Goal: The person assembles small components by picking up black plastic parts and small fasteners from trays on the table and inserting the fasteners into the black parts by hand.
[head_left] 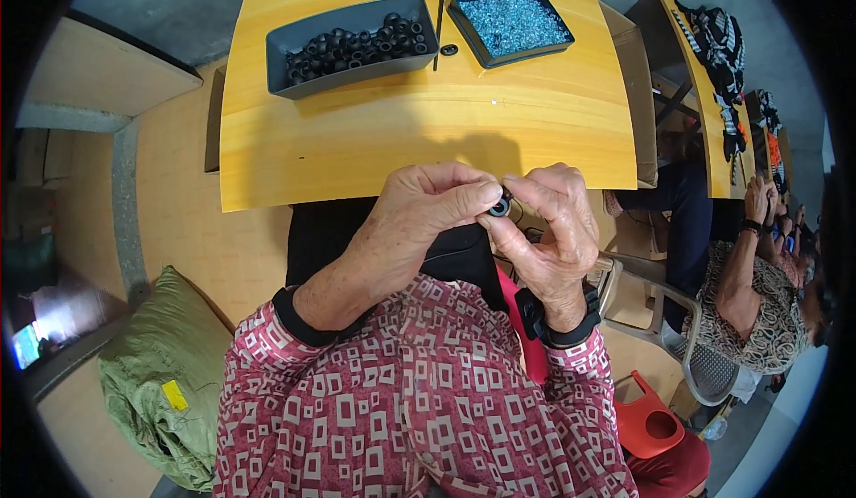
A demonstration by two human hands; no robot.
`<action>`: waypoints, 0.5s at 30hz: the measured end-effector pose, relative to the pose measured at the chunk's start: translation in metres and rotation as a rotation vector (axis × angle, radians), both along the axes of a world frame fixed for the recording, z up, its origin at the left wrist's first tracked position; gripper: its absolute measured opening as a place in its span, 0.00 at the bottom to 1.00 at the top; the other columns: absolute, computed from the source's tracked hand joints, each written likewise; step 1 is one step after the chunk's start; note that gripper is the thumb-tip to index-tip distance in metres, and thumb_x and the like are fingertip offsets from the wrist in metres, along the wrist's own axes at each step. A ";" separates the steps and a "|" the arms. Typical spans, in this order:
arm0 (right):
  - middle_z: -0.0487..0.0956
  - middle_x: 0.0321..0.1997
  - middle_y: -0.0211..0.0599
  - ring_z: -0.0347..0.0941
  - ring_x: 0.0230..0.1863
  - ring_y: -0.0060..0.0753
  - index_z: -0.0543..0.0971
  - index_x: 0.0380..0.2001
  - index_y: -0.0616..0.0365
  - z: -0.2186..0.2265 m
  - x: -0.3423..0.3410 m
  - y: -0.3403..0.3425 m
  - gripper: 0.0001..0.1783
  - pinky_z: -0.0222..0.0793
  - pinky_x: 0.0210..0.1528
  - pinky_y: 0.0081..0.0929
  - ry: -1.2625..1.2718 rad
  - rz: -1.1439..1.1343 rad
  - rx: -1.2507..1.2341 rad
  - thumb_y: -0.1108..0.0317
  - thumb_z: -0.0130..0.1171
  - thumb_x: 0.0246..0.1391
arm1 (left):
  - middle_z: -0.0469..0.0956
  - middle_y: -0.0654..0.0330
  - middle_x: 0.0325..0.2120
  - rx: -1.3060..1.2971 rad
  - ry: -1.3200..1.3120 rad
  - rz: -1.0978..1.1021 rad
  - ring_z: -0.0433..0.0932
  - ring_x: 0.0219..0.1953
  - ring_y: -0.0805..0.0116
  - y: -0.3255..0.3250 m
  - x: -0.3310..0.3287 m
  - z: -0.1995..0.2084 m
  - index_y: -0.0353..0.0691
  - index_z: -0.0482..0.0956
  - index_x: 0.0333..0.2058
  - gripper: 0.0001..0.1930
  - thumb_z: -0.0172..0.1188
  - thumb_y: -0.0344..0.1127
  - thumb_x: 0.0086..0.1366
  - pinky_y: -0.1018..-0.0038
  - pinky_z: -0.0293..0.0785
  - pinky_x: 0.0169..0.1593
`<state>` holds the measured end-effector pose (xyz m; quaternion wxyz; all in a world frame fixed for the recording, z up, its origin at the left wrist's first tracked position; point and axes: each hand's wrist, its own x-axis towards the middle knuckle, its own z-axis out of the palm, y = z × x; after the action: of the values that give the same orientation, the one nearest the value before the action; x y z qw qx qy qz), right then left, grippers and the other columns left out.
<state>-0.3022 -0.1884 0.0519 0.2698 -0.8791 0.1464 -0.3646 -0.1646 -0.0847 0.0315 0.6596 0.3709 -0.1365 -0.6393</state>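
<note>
Ring point(500, 205) is pinched by the fingertip grip of our left hand point(419, 204) and that of our right hand point(555, 224), near the front edge of the table point(357, 150), on which we see a bin point(357, 80) of black rings point(357, 49) at left and a tray point(530, 55) of blue beads point(513, 24) at right.

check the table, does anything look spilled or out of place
One small black piece sits alone on the yellow table, between the grey bin and the tray of pale-blue bits, outside both containers. A tiny white speck in front of the tray also looks stray.
</note>
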 end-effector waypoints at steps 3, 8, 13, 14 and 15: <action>0.75 0.31 0.35 0.71 0.32 0.35 0.80 0.37 0.60 0.000 -0.002 0.000 0.23 0.66 0.38 0.31 0.012 -0.007 -0.013 0.72 0.74 0.32 | 0.81 0.61 0.32 -0.011 -0.016 0.017 0.78 0.36 0.75 0.000 -0.001 0.002 0.35 0.80 0.37 0.08 0.59 0.32 0.63 0.79 0.75 0.43; 0.76 0.31 0.36 0.71 0.31 0.36 0.80 0.36 0.62 0.011 0.000 -0.003 0.22 0.66 0.37 0.32 0.090 -0.004 -0.122 0.70 0.74 0.32 | 0.79 0.63 0.31 -0.009 -0.112 0.033 0.75 0.35 0.80 0.002 -0.001 0.007 0.34 0.81 0.38 0.10 0.61 0.35 0.63 0.84 0.71 0.40; 0.76 0.31 0.36 0.72 0.31 0.36 0.80 0.34 0.63 0.026 0.000 -0.006 0.22 0.66 0.38 0.33 0.176 0.031 -0.298 0.69 0.73 0.31 | 0.80 0.64 0.31 -0.014 -0.138 0.019 0.75 0.34 0.81 0.002 0.000 0.010 0.32 0.81 0.38 0.10 0.60 0.34 0.63 0.84 0.71 0.40; 0.76 0.31 0.37 0.72 0.31 0.36 0.80 0.34 0.63 0.026 0.000 -0.008 0.22 0.66 0.38 0.34 0.165 0.041 -0.317 0.69 0.73 0.31 | 0.80 0.64 0.31 -0.016 -0.137 0.018 0.75 0.34 0.81 0.001 -0.001 0.011 0.32 0.81 0.38 0.10 0.60 0.34 0.63 0.84 0.71 0.40; 0.76 0.30 0.37 0.72 0.31 0.36 0.80 0.34 0.64 0.026 0.000 -0.009 0.21 0.67 0.39 0.34 0.154 0.051 -0.336 0.70 0.73 0.31 | 0.80 0.64 0.30 -0.009 -0.126 0.033 0.75 0.34 0.81 0.000 -0.002 0.014 0.34 0.81 0.37 0.09 0.60 0.33 0.63 0.84 0.71 0.40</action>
<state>-0.3019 -0.1975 0.0782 0.1165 -0.9405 0.0812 -0.3088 -0.1662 -0.0847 0.0457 0.6618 0.4096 -0.1744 -0.6032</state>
